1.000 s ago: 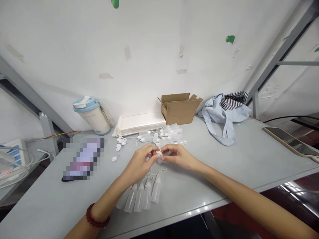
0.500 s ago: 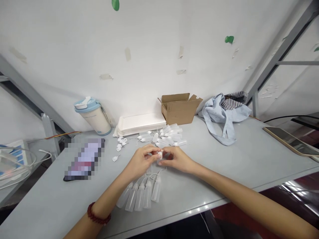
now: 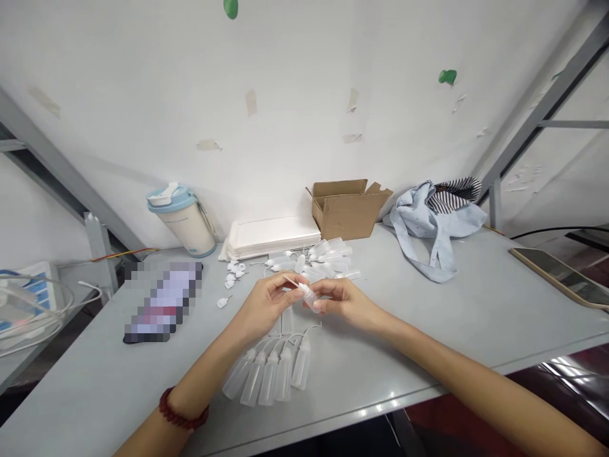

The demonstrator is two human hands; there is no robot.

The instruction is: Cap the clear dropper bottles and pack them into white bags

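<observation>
Both my hands meet over the middle of the grey table (image 3: 428, 343). My right hand (image 3: 340, 299) grips a small translucent squeeze bottle (image 3: 310, 296), tilted with its thin tip pointing up-left. My left hand (image 3: 264, 304) pinches that tip with thumb and forefinger. Just below the hands lies a row of several capped bottles (image 3: 271, 376) side by side. A loose pile of uncapped bottles (image 3: 323, 259) lies behind the hands, and small white caps (image 3: 232, 274) are scattered to the left.
At the back stand a white cup with a blue lid (image 3: 183, 219), a stack of white trays (image 3: 271, 235), an open cardboard box (image 3: 349, 206) and a light blue cloth bag (image 3: 435, 222). A blurred dark object (image 3: 162, 303) lies left; a tablet (image 3: 559, 273) sits right.
The bottle between my hands has tilted so its thin tip now points up-left, and my left fingers have shifted onto that tip. The view has moved slightly.
</observation>
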